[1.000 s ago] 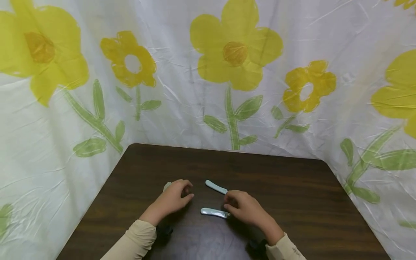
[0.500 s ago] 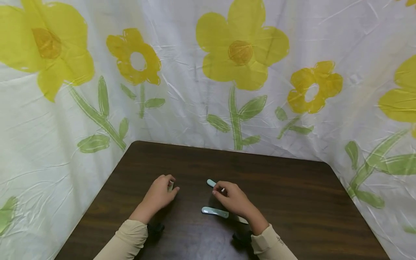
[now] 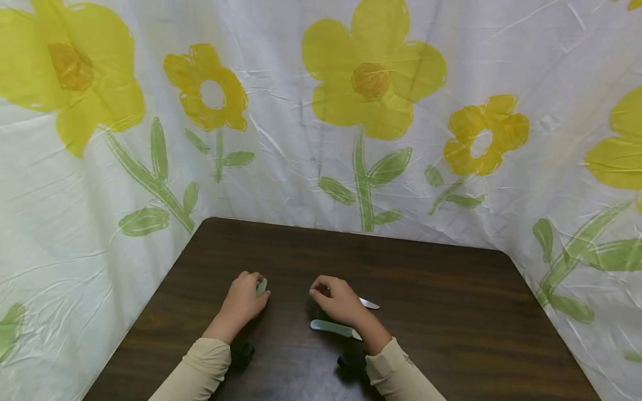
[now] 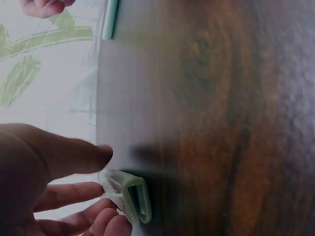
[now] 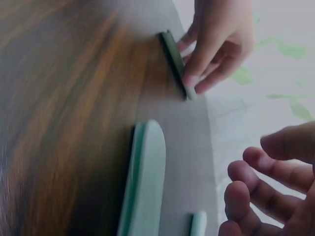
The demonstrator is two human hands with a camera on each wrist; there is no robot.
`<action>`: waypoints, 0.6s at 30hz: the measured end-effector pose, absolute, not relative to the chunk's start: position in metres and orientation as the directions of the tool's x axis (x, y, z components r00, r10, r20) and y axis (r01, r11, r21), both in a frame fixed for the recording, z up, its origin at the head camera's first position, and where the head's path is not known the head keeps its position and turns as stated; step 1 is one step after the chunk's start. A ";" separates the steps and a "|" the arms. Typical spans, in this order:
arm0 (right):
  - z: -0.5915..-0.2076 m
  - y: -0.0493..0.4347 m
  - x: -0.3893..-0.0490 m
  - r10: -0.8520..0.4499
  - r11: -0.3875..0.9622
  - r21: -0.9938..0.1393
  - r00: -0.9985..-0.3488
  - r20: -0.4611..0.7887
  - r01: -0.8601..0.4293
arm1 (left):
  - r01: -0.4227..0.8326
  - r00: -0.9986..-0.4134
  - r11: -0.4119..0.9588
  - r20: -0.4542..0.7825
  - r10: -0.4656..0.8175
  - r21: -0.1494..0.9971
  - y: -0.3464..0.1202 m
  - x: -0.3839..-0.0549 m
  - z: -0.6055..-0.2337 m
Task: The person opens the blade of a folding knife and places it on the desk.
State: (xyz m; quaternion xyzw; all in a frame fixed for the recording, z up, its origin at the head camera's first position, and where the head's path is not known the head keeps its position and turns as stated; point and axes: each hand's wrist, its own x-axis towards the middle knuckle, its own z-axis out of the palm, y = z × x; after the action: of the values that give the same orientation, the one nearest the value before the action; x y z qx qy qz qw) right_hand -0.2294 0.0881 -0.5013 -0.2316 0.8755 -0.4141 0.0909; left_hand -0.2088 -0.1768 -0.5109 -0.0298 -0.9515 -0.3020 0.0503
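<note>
Toward the table's left side, my left hand [image 3: 241,301] has its thumb and fingers around a small pale green piece [image 3: 262,287]. Its near end is a hollow rectangular opening in the left wrist view, and its kind does not show. My right hand [image 3: 337,299] hovers over a knife, with loosely bent fingers [image 5: 241,172] and nothing between them. That knife's blade [image 3: 369,303] sticks out to the right of the hand, while most of its handle is covered in the head view. Nearer me lies a second knife with a green handle [image 3: 331,327], its blade partly hidden under my right wrist.
Both knives lie on a dark brown wooden table [image 3: 441,312] with rounded far corners. Behind its far edge hangs a white curtain [image 3: 281,167] printed with yellow flowers. Black wrist cameras [image 3: 351,361] sit under both wrists.
My left hand has drawn back leftward and taken the pale green piece between its fingers. My right hand has moved left and slightly away from me, uncovering the far knife's blade.
</note>
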 end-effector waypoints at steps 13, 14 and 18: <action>-0.500 0.076 -0.224 -0.511 0.532 -0.788 -0.860 -0.008 -0.309 | 0.084 -0.993 0.827 0.115 0.023 0.555 -0.174 -0.211 -0.513; -0.501 0.075 -0.224 -0.514 0.528 -0.791 -0.858 -0.007 -0.310 | 0.092 -0.992 0.829 0.122 0.029 0.551 -0.175 -0.211 -0.513; -0.501 0.074 -0.224 -0.525 0.528 -0.785 -0.851 -0.003 -0.324 | 0.115 -0.989 0.829 0.144 0.042 0.547 -0.177 -0.210 -0.512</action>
State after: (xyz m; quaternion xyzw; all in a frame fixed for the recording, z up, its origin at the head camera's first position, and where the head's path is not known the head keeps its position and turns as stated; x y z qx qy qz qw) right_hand -0.2236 0.0739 -0.5009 -0.2452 0.8659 -0.4191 0.1202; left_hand -0.2100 -0.1775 -0.5118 -0.0410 -0.9542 -0.2895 0.0630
